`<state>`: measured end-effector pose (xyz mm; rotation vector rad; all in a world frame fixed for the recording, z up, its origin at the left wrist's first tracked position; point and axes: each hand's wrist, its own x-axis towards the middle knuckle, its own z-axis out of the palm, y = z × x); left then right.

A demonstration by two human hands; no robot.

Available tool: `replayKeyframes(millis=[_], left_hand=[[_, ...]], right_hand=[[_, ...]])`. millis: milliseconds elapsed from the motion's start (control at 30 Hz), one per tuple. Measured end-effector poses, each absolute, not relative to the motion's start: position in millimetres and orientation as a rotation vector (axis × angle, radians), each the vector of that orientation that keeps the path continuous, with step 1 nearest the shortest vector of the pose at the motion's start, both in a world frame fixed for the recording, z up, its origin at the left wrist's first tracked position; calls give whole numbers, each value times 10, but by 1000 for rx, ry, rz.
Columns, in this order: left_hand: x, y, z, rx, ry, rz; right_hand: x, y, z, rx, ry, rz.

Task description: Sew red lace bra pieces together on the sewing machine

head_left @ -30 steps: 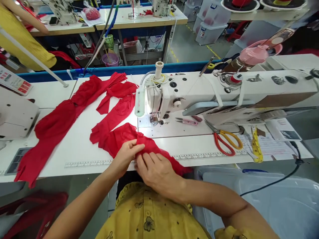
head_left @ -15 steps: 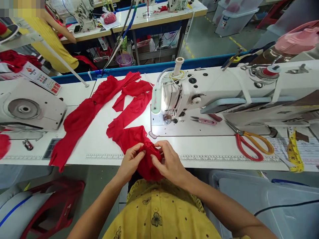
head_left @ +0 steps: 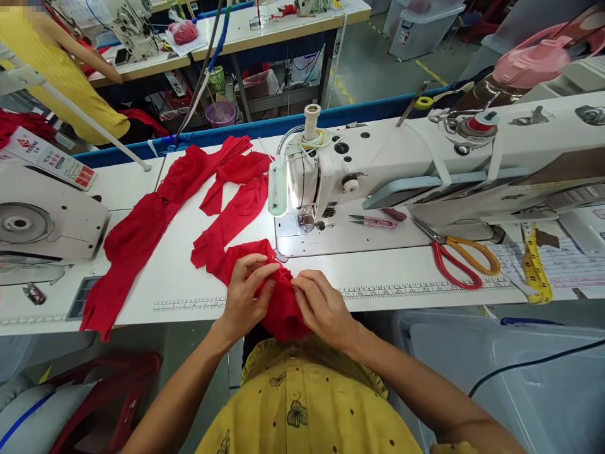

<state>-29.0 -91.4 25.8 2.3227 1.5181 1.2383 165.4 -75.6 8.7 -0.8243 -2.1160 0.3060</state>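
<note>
A piece of red fabric (head_left: 282, 312) hangs over the table's front edge, between my two hands. My left hand (head_left: 248, 293) pinches its gathered upper edge, fingers closed on the cloth. On the other side my right hand (head_left: 326, 309) grips the same edge between thumb and fingertips. The fabric runs back on the table to the left, where more red cloth (head_left: 243, 205) lies. Farther left stretches a long bunched strip of red fabric (head_left: 142, 227). Just behind my hands stands a white sewing machine (head_left: 326, 170) with its lamp lit.
Thread snips (head_left: 373, 222) lie on the machine bed. Scissors (head_left: 456, 252) with red and orange handles and a yellow tape measure (head_left: 536, 268) are to the right. A second machine (head_left: 42, 221) stands left. A person in yellow (head_left: 61, 69) sits beyond the table.
The view has shifted slightly right. My fingers have changed their hold along the fabric edge: the left fingers have lifted over it, and the right fingers have closed into a tighter pinch.
</note>
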Motion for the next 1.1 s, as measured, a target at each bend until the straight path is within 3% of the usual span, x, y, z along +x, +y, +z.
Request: replayKeyframes(millis=[667,1100], left_hand=[[-394,-846,306,2500,1431,1249],[-403,-968,162,2793,1468,1502]], right_hand=[[1739,-676,255,-826,-2148,392],[1578,-629,430,-840,-1892,1106]])
